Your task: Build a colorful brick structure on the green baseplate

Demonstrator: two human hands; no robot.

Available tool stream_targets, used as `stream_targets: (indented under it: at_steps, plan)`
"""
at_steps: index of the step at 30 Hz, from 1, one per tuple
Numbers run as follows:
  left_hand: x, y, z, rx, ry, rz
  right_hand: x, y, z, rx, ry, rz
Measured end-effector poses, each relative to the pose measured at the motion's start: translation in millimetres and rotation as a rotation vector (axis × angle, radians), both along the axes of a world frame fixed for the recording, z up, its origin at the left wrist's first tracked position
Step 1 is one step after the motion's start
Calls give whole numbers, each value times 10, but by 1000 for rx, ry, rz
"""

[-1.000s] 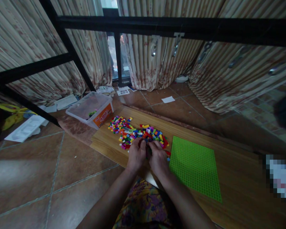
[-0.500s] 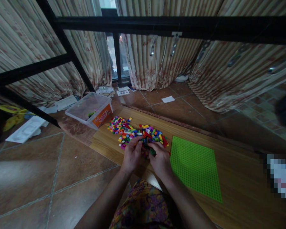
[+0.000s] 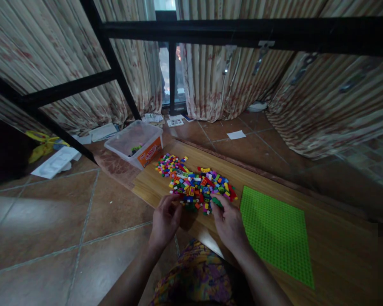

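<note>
A heap of small coloured toy bricks (image 3: 194,187) lies on the wooden bench in front of me. My right hand (image 3: 228,221) is at its right front edge, with a green toy brick (image 3: 217,202) pinched between thumb and fingers. At the left front edge of the heap is my left hand (image 3: 166,219), loosely curled, with a gap between thumb and forefinger. I see nothing held in it, though the palm side is partly hidden. A bright green studded baseplate (image 3: 274,231) lies flat on the bench, just right of my right hand.
A clear plastic box (image 3: 134,142) with an orange label and a few pieces inside stands beyond the bench's left end. The wooden bench (image 3: 338,250) runs off to the right. Papers (image 3: 236,134) lie on the tiled floor, and a black frame (image 3: 210,29) crosses before the curtains.
My hands, close together over the heap before, have drawn apart: the left to the left, the right to the right with the green toy brick. The whole view has shifted slightly.
</note>
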State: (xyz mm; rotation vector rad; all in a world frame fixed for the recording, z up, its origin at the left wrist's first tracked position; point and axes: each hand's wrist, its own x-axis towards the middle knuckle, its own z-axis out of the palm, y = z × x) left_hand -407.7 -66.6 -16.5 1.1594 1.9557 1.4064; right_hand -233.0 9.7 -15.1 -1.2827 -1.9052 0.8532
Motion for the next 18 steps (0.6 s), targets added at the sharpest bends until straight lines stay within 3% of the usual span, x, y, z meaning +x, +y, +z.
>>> stream_targets:
  at_steps: [5, 10, 13, 18]
  plan:
    - [77, 57, -44, -46, 208, -97, -58, 29, -48, 189, -172, 53]
    - [91, 335, 9, -168, 444, -72, -83, 54, -93, 251, -283, 54]
    - [97, 499, 65, -271, 577, -136, -76, 63, -109, 279, -274, 25]
    - [143, 570, 89, -385, 570, -146, -42, 51, -109, 272, -254, -10]
